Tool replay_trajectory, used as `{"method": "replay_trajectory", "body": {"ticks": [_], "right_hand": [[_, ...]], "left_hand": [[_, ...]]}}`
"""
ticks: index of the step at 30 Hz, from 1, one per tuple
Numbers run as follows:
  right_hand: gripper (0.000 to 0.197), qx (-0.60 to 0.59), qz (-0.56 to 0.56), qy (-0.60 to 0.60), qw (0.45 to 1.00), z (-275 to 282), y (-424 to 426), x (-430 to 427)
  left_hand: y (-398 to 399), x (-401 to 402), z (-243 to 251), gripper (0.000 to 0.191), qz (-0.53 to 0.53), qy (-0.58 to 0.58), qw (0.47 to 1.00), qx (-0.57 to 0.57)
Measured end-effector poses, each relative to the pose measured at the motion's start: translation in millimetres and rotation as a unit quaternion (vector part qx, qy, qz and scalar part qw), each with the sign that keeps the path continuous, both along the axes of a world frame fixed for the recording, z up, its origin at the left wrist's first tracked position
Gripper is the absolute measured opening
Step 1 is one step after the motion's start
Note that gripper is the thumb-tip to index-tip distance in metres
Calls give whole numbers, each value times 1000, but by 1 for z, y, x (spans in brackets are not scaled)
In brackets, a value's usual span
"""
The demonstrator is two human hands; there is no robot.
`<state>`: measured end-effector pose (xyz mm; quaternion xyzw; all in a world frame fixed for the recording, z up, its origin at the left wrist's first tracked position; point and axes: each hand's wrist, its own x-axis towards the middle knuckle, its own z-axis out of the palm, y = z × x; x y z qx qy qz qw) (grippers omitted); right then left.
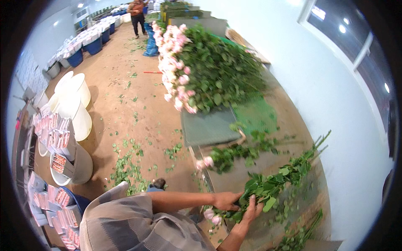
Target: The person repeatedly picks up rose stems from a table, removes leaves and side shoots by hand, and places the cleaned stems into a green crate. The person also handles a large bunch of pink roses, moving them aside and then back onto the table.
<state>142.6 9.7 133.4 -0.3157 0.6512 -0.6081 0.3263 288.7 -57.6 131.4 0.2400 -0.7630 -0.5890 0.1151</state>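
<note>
A small bunch of pale pink roses [216, 219] lies slantwise over the near table, blooms at lower left and cut stems at upper right. My left hand [227, 200] grips its leafy part just above the blooms, the fingertips hidden by leaves. Close beside it, my right hand [252, 210] is around the same leafy stems, thumb up. Beyond the hands, more pink roses [208, 161] rest on the table [267, 160], partly blurred. A large pile of pink roses [180, 78] lies farther along, blooms towards the aisle and stems towards the wall.
Leafy stems [303, 232] lie at the table's lower right. A dark green pad [210, 125] and green mesh [256, 116] sit by the pile. Fallen leaves [128, 166] litter the floor. White buckets [82, 122] and wrapped flower bunches [59, 200] stand left. A person [137, 15] stands far off.
</note>
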Motion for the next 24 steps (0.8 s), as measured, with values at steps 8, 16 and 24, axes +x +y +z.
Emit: {"method": "replay_trajectory", "body": {"ticks": [8, 16, 24], "right_hand": [[30, -96, 334, 51, 936, 49, -183, 297], [69, -165, 485, 54, 857, 52, -270, 460], [47, 225, 562, -139, 784, -125, -298, 457]], "left_hand": [[-111, 293, 5, 39, 213, 46, 966, -141], [-229, 575, 74, 50, 496, 9, 842, -210], [-539, 765, 161, 23, 583, -33, 763, -277]]}}
